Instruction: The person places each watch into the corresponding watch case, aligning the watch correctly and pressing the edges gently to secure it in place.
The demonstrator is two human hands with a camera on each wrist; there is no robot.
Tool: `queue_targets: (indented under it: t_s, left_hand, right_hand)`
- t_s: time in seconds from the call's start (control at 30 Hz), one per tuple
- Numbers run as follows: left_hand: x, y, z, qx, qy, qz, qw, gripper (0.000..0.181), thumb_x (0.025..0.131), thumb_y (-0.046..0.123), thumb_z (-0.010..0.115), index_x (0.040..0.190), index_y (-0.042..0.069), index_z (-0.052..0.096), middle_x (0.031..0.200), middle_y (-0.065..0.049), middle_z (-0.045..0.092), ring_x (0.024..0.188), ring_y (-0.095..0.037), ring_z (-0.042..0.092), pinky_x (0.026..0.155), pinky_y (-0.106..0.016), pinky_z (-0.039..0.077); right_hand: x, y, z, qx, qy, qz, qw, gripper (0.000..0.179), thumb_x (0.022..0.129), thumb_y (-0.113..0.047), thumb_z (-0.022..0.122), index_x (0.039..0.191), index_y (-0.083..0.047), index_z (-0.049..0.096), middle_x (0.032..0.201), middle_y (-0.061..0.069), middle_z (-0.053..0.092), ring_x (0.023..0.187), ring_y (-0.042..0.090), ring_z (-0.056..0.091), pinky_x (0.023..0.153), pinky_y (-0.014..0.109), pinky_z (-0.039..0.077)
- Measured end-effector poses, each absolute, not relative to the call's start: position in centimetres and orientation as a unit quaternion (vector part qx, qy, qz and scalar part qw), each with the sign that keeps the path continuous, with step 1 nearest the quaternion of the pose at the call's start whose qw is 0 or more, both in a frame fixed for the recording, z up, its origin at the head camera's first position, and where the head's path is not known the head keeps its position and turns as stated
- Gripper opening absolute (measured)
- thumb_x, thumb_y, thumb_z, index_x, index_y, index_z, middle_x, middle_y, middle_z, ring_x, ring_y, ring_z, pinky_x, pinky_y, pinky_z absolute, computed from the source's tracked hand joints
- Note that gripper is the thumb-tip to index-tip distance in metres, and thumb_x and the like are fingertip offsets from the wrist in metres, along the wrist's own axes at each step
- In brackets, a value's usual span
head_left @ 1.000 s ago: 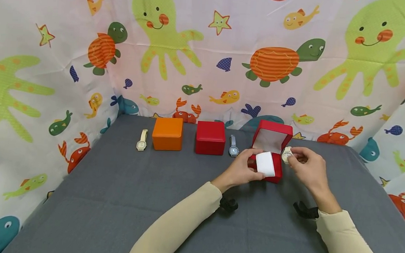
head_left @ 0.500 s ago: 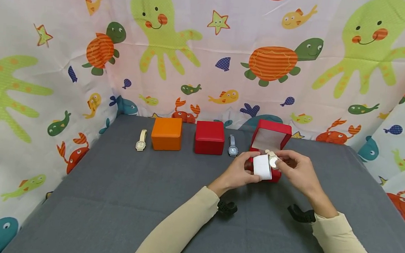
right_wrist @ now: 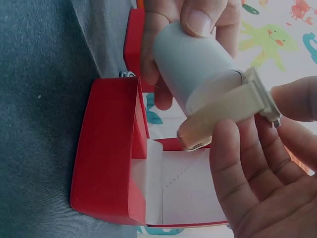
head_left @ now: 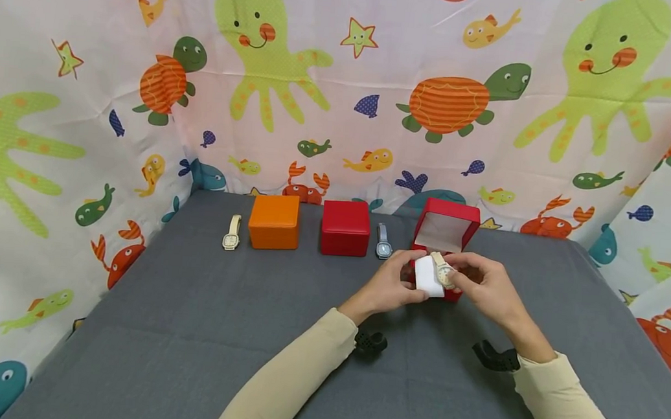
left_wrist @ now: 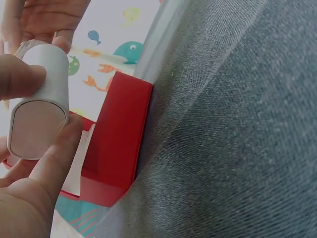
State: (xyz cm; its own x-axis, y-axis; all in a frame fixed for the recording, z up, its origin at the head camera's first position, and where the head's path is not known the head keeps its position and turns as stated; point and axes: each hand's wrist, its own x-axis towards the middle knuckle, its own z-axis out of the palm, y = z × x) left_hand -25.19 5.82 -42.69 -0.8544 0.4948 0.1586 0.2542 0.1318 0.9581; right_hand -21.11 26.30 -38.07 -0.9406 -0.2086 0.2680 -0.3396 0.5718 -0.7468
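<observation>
My left hand (head_left: 391,281) grips a white watch cushion (head_left: 427,277) just above the front of an open red watch box (head_left: 448,217). Fingers and thumb of my right hand (head_left: 490,288) pinch a cream wristwatch (head_left: 443,272) at the cushion's right end. In the right wrist view, the watch's strap (right_wrist: 223,111) lies across the end of the cushion (right_wrist: 198,64); whether it loops round the cushion, I cannot tell. The left wrist view shows the cushion's flat other end (left_wrist: 38,130), with the watch mostly hidden behind. Both hands partly cover the box's base.
Left of the open box lie a blue-grey watch (head_left: 384,242), a closed red box (head_left: 346,228), a closed orange box (head_left: 274,222) and another cream watch (head_left: 232,233), in a row along the back of the grey cloth-covered table (head_left: 216,331). A patterned curtain (head_left: 343,93) hangs behind.
My right hand has brought the cream watch leftward from beside the box to the cushion's end. My left hand has shifted slightly left and tilted the cushion.
</observation>
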Motion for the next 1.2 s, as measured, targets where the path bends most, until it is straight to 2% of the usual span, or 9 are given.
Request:
queue_targets:
  t_s: [0.17,0.33,0.47,0.57,0.67,0.8,0.97,1.2]
  left_hand:
    - [-25.0,5.6,-42.4,0.245,0.752,0.606,0.086,0.073,0.076,0.006,0.078,0.140,0.011,0.044,0.124,0.000,0.046,0.105,-0.021,0.055,0.077,-0.020,0.053]
    - [-25.3,5.4,-42.4,0.238,0.745,0.618,0.072,0.071,0.076,0.005,0.078,0.140,0.011,0.046,0.125,-0.002,0.047,0.103,-0.018,0.058,0.075,-0.021,0.054]
    - [-25.6,5.3,-42.5,0.235,0.728,0.641,0.062,0.068,0.078,0.003,0.076,0.139,0.009,0.047,0.130,-0.005,0.046,0.101,-0.019,0.062,0.074,-0.024,0.055]
    - [-25.7,5.2,-42.4,0.222,0.724,0.650,0.061,0.067,0.078,0.005,0.077,0.139,0.010,0.048,0.130,-0.003,0.048,0.099,-0.019,0.062,0.074,-0.025,0.055]
    - [-25.8,5.2,-42.2,0.203,0.715,0.665,0.072,0.067,0.078,0.006,0.078,0.138,0.011,0.049,0.126,0.000,0.052,0.098,-0.018,0.062,0.074,-0.027,0.055]
    - [-25.6,5.2,-42.0,0.189,0.707,0.677,0.085,0.066,0.078,0.006,0.078,0.137,0.013,0.050,0.123,0.002,0.053,0.099,-0.018,0.062,0.076,-0.029,0.055]
    - [-25.6,5.3,-42.1,0.185,0.712,0.672,0.089,0.066,0.077,0.010,0.080,0.136,0.015,0.051,0.123,0.003,0.053,0.100,-0.016,0.062,0.077,-0.029,0.055]
    - [-25.7,5.5,-42.1,0.182,0.714,0.671,0.080,0.063,0.077,0.012,0.080,0.133,0.017,0.052,0.121,0.004,0.053,0.100,-0.015,0.063,0.077,-0.029,0.055]
  right_hand:
    - [-21.0,26.1,-38.3,0.181,-0.880,0.434,0.069,0.032,0.091,-0.004,0.061,0.122,0.003,0.059,0.102,0.016,0.063,0.076,0.026,0.058,0.063,0.029,0.054]
    - [-20.8,25.6,-38.2,0.183,-0.891,0.409,0.073,0.035,0.092,-0.014,0.064,0.126,-0.005,0.059,0.095,0.008,0.063,0.080,0.021,0.058,0.065,0.026,0.051]
    - [-20.9,25.5,-38.5,0.217,-0.894,0.374,0.120,0.047,0.084,-0.014,0.074,0.129,-0.009,0.058,0.096,0.002,0.062,0.084,0.018,0.058,0.071,0.025,0.051]
    - [-21.2,25.4,-38.9,0.267,-0.885,0.342,0.169,0.060,0.076,-0.007,0.080,0.130,-0.005,0.055,0.104,0.003,0.061,0.088,0.016,0.058,0.075,0.019,0.050]
    - [-21.6,25.3,-39.3,0.304,-0.874,0.316,0.210,0.067,0.070,0.000,0.082,0.130,-0.001,0.053,0.107,0.006,0.060,0.091,0.015,0.056,0.078,0.010,0.045]
    - [-21.8,25.2,-39.6,0.314,-0.869,0.298,0.240,0.069,0.067,0.004,0.082,0.130,0.000,0.053,0.104,0.006,0.061,0.088,0.014,0.057,0.079,0.007,0.042]
    - [-21.6,25.3,-39.5,0.306,-0.873,0.276,0.259,0.069,0.066,0.003,0.084,0.128,0.000,0.055,0.094,0.004,0.060,0.078,0.015,0.057,0.070,0.010,0.045]
    - [-21.5,25.1,-39.6,0.289,-0.878,0.243,0.295,0.065,0.066,0.002,0.084,0.125,0.002,0.056,0.086,0.005,0.058,0.070,0.015,0.053,0.056,0.027,0.049]
